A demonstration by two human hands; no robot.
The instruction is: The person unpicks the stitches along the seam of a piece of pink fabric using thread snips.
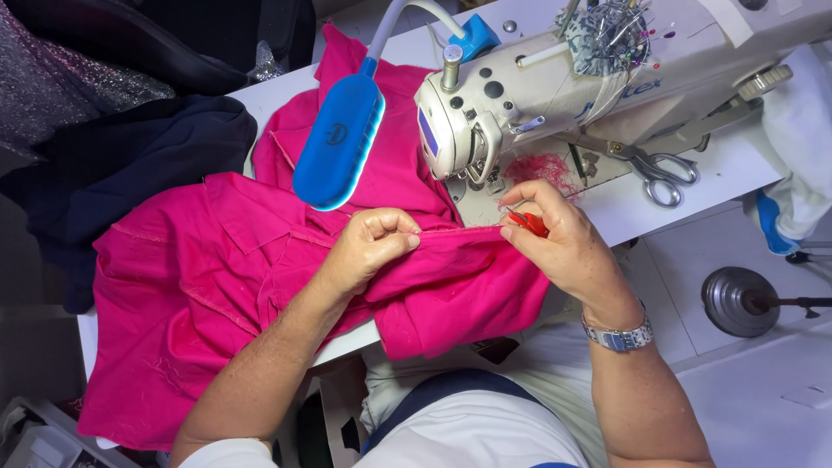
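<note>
Head view: left hand (pixel 368 247) fingers pinched on pink garment (pixel 217 277) seam, right hand (pixel 555 234) gripping red tool (pixel 529 224) — probably a seam ripper — risking a slip, cloth nicked if tension slackens.

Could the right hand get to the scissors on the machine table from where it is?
Probably yes: the scissors lie in the open on the white table, just beyond the right hand, nothing between. But that hand already pinches a small red tool.
</note>
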